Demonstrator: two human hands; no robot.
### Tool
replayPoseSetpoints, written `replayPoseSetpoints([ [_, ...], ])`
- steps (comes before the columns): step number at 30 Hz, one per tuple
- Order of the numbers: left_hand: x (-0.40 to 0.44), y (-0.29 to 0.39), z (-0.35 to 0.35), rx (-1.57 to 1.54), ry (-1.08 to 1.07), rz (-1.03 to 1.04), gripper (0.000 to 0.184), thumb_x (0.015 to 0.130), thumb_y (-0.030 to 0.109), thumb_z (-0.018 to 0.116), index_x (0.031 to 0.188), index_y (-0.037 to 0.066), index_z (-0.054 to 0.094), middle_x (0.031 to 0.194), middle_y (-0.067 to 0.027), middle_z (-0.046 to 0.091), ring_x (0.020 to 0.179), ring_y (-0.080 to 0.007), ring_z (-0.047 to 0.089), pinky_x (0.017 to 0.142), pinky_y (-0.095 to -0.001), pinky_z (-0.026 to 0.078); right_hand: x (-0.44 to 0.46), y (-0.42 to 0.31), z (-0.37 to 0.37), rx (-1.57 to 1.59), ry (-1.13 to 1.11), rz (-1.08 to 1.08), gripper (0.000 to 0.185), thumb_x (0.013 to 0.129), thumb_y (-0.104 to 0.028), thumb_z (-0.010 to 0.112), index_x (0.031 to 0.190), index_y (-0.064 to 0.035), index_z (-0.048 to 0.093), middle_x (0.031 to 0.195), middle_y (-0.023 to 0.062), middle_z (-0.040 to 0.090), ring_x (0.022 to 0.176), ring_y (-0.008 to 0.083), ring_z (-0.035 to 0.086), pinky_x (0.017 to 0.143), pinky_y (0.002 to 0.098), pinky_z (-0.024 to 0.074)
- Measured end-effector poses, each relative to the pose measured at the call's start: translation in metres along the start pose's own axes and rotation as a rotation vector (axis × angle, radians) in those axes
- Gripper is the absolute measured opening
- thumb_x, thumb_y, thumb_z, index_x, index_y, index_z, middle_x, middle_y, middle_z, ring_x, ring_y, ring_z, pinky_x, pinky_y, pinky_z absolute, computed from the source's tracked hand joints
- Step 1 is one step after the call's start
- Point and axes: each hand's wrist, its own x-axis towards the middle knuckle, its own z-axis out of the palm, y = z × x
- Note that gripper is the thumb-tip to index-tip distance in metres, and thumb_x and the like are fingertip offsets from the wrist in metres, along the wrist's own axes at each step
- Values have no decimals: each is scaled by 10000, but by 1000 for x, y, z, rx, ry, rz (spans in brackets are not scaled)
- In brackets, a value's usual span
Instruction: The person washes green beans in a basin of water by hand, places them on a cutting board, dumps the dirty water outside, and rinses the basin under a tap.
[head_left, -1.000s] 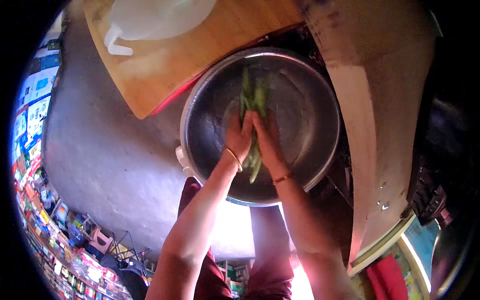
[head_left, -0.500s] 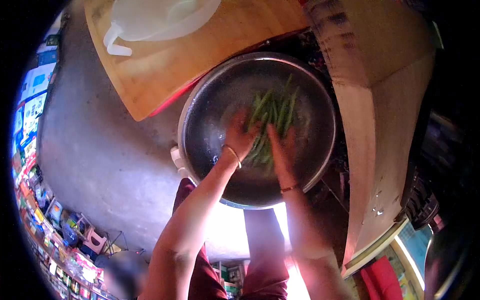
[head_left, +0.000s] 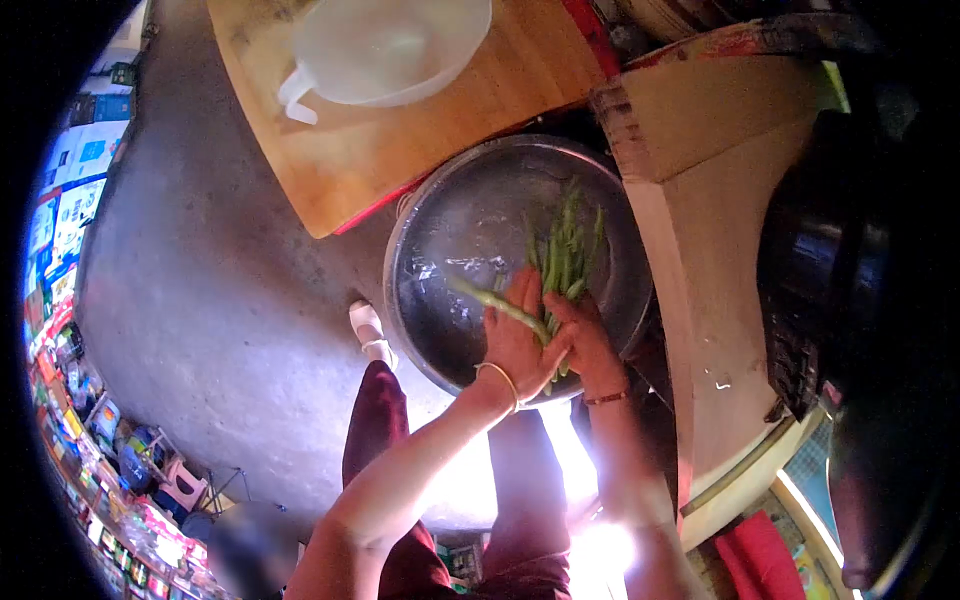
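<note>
A wide metal basin (head_left: 412,215) stands before me, with glints of water on its inside. Long green beans (head_left: 566,245) form a bunch over its right half, tips pointing away from me. My right hand (head_left: 592,350) is closed round the lower part of the bunch, its thumb toward my left hand. Pressed against the bunch's left side is my left hand (head_left: 515,338), gripping it together with the right. One paler bean (head_left: 497,303) lies slantwise across the back of my left fingers. The palms and some bean ends are hidden.
A wooden table (head_left: 330,160) with a translucent plastic jug (head_left: 390,60) stands beyond the basin. Cardboard (head_left: 715,270) rises close on the right. My foot (head_left: 367,322) rests on the grey floor at left. Packed goods (head_left: 75,230) line the far left.
Both hands have come toward me from the basin's middle to its near right, with the beans gathered between them. The view has shifted, and one bean now crosses my left hand.
</note>
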Motion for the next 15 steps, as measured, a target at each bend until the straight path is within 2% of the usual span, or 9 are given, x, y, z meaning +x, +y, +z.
replayPoseSetpoints([
  [2,-4,9,-9,-4,-28,32,786,757,446,496,1286,-36,170,1339,-195,182,1262,-322,140,1006,-503,78,-9,-4,5,-83,-103,-40,456,679,-105,668,1090,-24,488,1049,64,521,974,167,499,809,290,432],
  [4,-16,24,-12,285,35,112,786,772,543,399,1265,-40,217,1302,-200,253,1244,-349,168,1000,-490,95,-19,5,-3,-235,-217,-312,438,699,-116,649,1092,-13,488,1077,62,515,987,162,497,826,293,425],
  [5,-16,26,-15,283,44,118,786,772,543,399,1265,-40,217,1302,-200,253,1244,-349,168,1000,-490,95,-21,3,0,-53,-93,-106,432,711,-112,633,1103,-12,480,1079,69,513,992,172,494,841,299,417],
  [6,-16,26,-15,143,-6,100,736,786,482,410,1259,-52,229,1314,-211,217,1252,-347,144,1008,-471,104,-25,2,1,132,34,103,427,724,-108,616,1113,-11,471,1081,75,512,996,182,491,856,305,408],
  [8,-18,26,-20,-130,-114,69,639,816,360,430,1248,-76,255,1339,-231,144,1268,-344,95,1022,-432,122,-38,10,-3,215,64,62,422,736,-99,592,1128,-14,459,1089,80,507,1005,194,485,873,312,396],
  [9,-20,32,-25,-270,-147,96,602,816,219,442,1272,-76,181,1347,-248,86,1269,-351,87,1031,-396,125,-43,12,-3,296,94,29,419,749,-90,568,1144,-18,447,1097,86,503,1013,207,479,890,320,384],
  [12,-29,47,-35,-471,-85,138,656,794,188,457,1285,-75,110,1342,-246,115,1266,-335,109,1032,-399,131,-65,16,-6,350,213,-91,426,758,-71,544,1165,-28,426,1118,92,492,1025,226,468,911,330,363],
  [14,-36,53,-41,-368,-125,180,675,805,207,437,1297,-60,61,1356,-224,94,1276,-311,98,1038,-397,103,-76,21,-6,396,140,-137,448,773,-109,551,1188,-28,402,1158,90,469,1054,228,452,920,337,355],
  [15,-38,60,-48,-213,-227,118,671,809,223,425,1301,-55,63,1365,-207,86,1279,-305,92,1038,-406,86,-83,19,2,453,157,-105,462,778,-119,557,1199,-28,390,1177,91,454,1072,224,438,923,337,351],
])
